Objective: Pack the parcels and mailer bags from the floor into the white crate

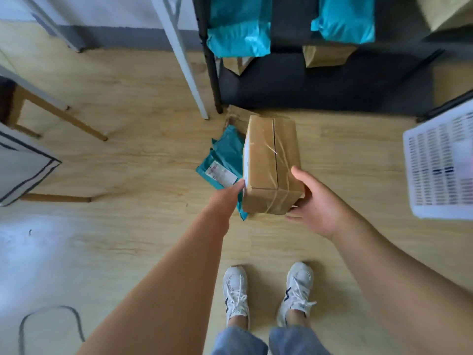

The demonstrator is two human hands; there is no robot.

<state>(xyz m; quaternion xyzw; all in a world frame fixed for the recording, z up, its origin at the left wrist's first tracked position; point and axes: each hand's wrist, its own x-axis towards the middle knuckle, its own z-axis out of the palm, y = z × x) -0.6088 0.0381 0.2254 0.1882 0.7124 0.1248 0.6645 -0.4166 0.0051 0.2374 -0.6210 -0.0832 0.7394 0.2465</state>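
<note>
Parcel: I am holding the brown taped cardboard parcel [271,162] between both hands, out in front of my feet. It is covering the right edge of the teal mailer bags [225,155]. I cannot tell whether it is clear of the floor [143,155].
Right hand: my right hand [314,203] is gripping the parcel's near right corner. My thumb is lying along the top edge and my fingers are curling underneath.
Left hand: my left hand [227,198] is pressing against the parcel's left face near the bottom corner. My fingers are going out of sight behind it, so I cannot tell how far they are curling.
Mailer bags: they are lying on the floor, overlapping, and one is showing a white label [221,172].
White crate: the white crate [440,162] is sitting at the right edge of view, well apart from the parcel.
Rack: the dark rack [307,80] beyond is carrying more teal bags [238,29] and brown parcels.
Feet: I am standing in white sneakers [235,290].
</note>
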